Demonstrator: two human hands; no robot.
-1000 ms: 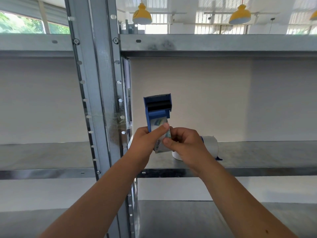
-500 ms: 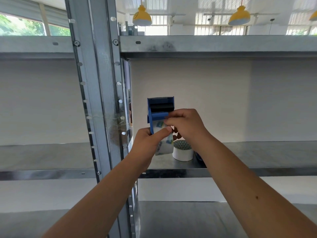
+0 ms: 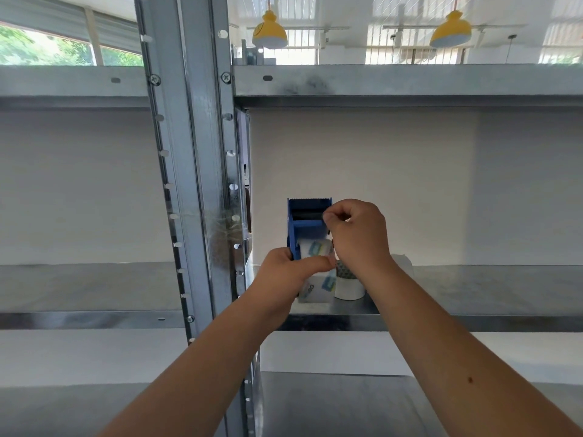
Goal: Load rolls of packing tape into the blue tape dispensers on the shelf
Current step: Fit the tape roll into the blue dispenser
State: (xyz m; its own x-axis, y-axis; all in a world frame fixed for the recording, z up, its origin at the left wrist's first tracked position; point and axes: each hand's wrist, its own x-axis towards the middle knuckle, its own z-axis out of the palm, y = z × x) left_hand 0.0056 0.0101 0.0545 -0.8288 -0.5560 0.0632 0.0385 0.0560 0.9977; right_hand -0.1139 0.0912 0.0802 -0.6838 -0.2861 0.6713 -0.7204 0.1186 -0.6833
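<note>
A blue tape dispenser (image 3: 307,223) stands upright in my left hand (image 3: 285,272), with a printed tape roll (image 3: 317,285) seated in its lower part under my thumb. My right hand (image 3: 358,234) is pinched at the dispenser's upper right, by the black roller and toothed edge, fingers closed on what looks like the thin tape end. Whether tape is really between those fingers is hard to see. A white tape roll (image 3: 348,287) lies flat on the metal shelf (image 3: 473,294) behind my hands, with another roll (image 3: 403,263) partly hidden by my right wrist.
A galvanised shelf upright (image 3: 195,184) rises just left of my hands. Another shelf board (image 3: 410,83) runs overhead and a lower shelf (image 3: 331,402) sits beneath my forearms. White wall backs the shelf bay. Yellow lamps (image 3: 269,31) hang beyond.
My right hand rose from the roll at the dispenser's base up to its roller and cutter end. The left hand kept holding the dispenser, which shifted slightly right.
</note>
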